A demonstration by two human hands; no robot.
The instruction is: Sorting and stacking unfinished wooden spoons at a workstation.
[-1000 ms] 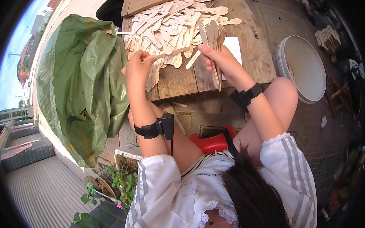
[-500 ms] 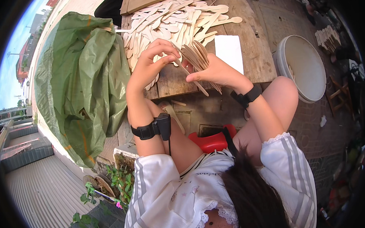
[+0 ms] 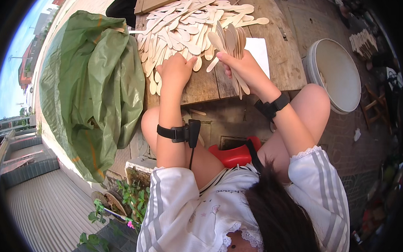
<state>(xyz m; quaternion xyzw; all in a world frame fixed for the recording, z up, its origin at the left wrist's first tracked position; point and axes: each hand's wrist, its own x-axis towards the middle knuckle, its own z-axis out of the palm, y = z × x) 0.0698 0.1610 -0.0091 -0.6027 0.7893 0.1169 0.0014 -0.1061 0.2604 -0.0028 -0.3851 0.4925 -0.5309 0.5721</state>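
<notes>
Head view | right hand [image 3: 241, 67] clasps fanned pale wooden spoons [image 3: 230, 40] | left hand [image 3: 176, 71] curled on spoon pile [image 3: 180, 24]

Sunlit wooden table [image 3: 284, 61], paved ground [image 3: 49, 220]

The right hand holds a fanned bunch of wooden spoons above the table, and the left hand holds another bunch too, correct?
Not quite. In the head view the right hand does hold the fanned wooden spoons, but the left hand holds no bunch; it rests on the loose spoon pile on the table.

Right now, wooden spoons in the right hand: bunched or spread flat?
Bunched. The right hand grips a fanned bundle of wooden spoons upright above the table.
</notes>
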